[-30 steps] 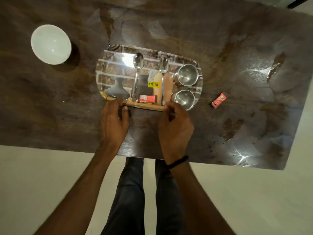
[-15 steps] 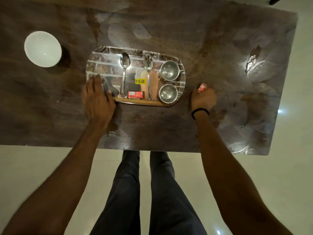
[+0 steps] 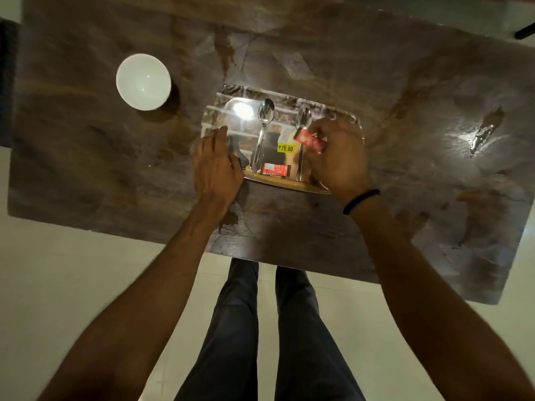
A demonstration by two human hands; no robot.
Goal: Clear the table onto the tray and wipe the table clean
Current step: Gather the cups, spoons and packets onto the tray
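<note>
Red sachets (image 3: pixel 275 169) two, spoons (image 3: pixel 265 117) two, white bowl (image 3: pixel 143 81) one.

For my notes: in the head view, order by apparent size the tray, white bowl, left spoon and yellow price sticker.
By area: tray, white bowl, left spoon, yellow price sticker. The spoon is longer than the bowl is wide, though thinner.

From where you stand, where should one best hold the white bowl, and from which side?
Probably pinch the white bowl by its near right rim, coming from above with the left hand: it stands upright, mouth open, and that hand is closer.
</note>
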